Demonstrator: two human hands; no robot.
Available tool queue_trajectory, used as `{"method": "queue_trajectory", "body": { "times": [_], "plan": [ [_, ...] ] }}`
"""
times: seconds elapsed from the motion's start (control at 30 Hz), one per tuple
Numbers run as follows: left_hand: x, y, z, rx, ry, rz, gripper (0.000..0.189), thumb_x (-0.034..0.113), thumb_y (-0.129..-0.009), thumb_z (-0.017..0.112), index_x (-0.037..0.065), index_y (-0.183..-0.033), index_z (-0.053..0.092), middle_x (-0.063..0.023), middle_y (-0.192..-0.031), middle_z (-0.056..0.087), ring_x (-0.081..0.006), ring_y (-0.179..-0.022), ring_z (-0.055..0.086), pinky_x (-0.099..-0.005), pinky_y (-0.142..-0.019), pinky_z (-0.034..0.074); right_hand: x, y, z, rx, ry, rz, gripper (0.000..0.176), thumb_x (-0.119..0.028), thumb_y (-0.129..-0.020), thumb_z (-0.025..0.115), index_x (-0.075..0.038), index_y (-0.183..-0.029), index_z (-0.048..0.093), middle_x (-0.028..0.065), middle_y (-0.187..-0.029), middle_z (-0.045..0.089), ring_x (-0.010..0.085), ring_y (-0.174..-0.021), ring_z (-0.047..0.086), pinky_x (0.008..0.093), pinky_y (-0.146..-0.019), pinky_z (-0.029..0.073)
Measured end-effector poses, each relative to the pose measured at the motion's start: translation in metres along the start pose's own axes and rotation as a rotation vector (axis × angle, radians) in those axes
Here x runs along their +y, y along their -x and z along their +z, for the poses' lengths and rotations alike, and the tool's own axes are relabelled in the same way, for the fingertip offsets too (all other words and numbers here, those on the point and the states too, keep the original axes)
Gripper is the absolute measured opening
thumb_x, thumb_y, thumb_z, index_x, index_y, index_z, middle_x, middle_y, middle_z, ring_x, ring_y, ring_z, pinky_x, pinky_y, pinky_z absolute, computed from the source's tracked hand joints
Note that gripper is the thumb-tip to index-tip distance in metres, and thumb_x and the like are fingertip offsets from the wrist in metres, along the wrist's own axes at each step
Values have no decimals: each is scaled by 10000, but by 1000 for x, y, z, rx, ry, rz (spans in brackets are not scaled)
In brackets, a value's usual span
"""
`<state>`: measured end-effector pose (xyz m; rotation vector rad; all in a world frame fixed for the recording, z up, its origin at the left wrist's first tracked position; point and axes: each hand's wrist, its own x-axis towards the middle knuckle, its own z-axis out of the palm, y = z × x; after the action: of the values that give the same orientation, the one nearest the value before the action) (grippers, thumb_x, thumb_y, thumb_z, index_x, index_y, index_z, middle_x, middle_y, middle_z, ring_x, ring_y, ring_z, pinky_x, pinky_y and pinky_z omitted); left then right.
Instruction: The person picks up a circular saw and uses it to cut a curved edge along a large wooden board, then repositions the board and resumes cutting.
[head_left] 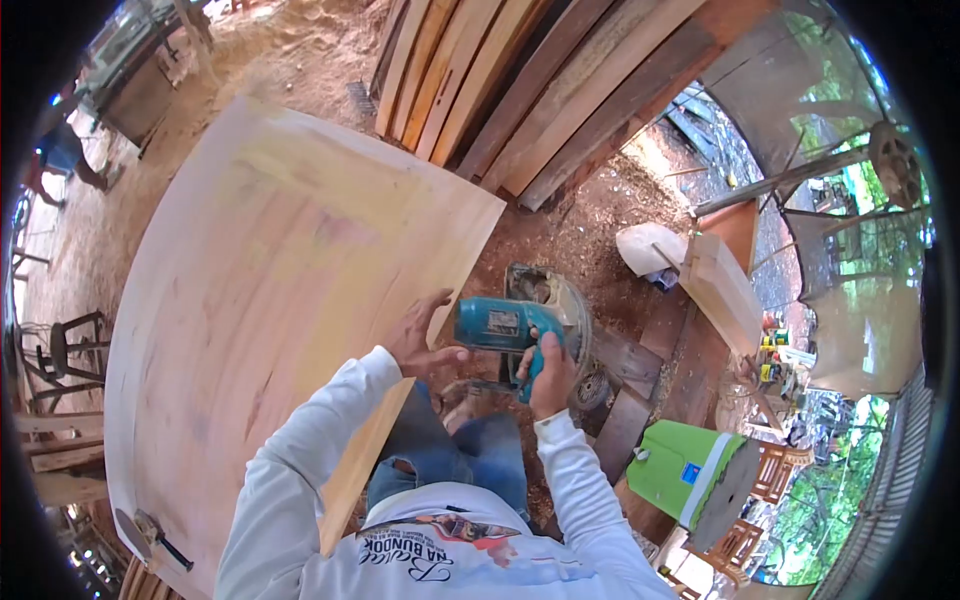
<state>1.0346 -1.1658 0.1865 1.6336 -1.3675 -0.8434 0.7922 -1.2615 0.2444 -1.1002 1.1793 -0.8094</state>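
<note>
My right hand is wrapped round the rear handle of a teal circular saw. The saw is beside the near right edge of a large wooden slab, its round guard turned away from the wood. Whether the blade touches anything is hidden. My left hand rests at the slab's edge with fingers and thumb spread, just left of the saw's motor. A lighter strip of the slab's edge shows beneath my left forearm.
Long planks lean at the back. A green drink cooler stands at right, near a wooden block. A disc-shaped tool with a black handle lies on the slab's lower left corner. Sawdust covers the ground; another person's legs show far left.
</note>
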Motion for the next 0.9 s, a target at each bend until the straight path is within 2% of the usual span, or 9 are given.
{"method": "queue_trajectory", "body": {
  "times": [0.07,0.27,0.3,0.4,0.43,0.53,0.63,0.77,0.9],
  "plan": [
    [-15,-23,3,-26,45,-13,1087,648,-739,835,74,-1540,374,-256,-1463,513,-448,-1393,466,-537,-1157,387,7,-18,24,-5,-14,13,438,-440,-1051,551,-24,-1161,637,38,-685,590,137,-542,540,274,-521,435],
    [-42,-63,-20,-10,-222,-20,1113,532,-677,922,72,-1537,386,-230,-1416,562,-444,-1345,502,-534,-1139,386,38,-63,62,-53,-97,38,411,-429,-1050,551,-52,-1200,619,20,-727,584,118,-569,533,264,-532,434],
    [-48,-68,-23,2,-275,-1,1096,491,-640,947,71,-1503,418,-214,-1402,572,-439,-1330,511,-537,-1142,371,38,-62,69,-51,-76,32,433,-438,-1042,562,-49,-1223,617,21,-740,580,117,-589,532,269,-548,434],
    [-66,-84,-34,31,-309,72,1083,490,-605,956,85,-1464,436,-192,-1348,589,-415,-1306,515,-534,-1152,343,38,-66,87,-65,-84,16,466,-450,-1032,574,-41,-1253,611,22,-747,579,119,-613,537,277,-565,433],
    [-70,-89,-37,10,-288,41,1047,472,-597,962,83,-1427,456,-176,-1362,589,-415,-1335,502,-561,-1183,302,47,-70,88,-75,-111,40,494,-462,-1025,581,-33,-1269,606,22,-758,581,122,-632,539,285,-577,432],
    [-88,-94,-37,37,-337,95,1018,462,-602,957,83,-1408,464,-161,-1401,581,-419,-1393,468,-597,-1222,225,49,-75,98,-74,-64,-2,494,-460,-1022,583,-33,-1271,605,21,-763,581,122,-628,535,278,-585,432],
    [-102,-100,-37,48,-310,111,1017,484,-605,946,92,-1409,463,-148,-1443,565,-419,-1445,428,-622,-1243,155,47,-80,105,-92,-41,49,510,-465,-1024,562,-32,-1291,596,27,-792,584,123,-660,543,276,-611,434],
    [-113,-105,-42,52,-321,146,1007,539,-625,917,99,-1409,463,-156,-1474,548,-418,-1475,398,-618,-1252,140,47,-84,107,-125,-89,44,475,-396,-1069,533,14,-1305,563,27,-779,578,110,-668,530,275,-627,450],
    [-117,-105,-44,66,-288,145,1001,500,-656,908,87,-1442,445,-169,-1498,522,-430,-1472,396,-611,-1247,167,48,-86,111,-136,-68,54,553,-487,-1056,507,4,-1304,560,36,-780,576,118,-671,534,280,-625,454]
  ]
}}
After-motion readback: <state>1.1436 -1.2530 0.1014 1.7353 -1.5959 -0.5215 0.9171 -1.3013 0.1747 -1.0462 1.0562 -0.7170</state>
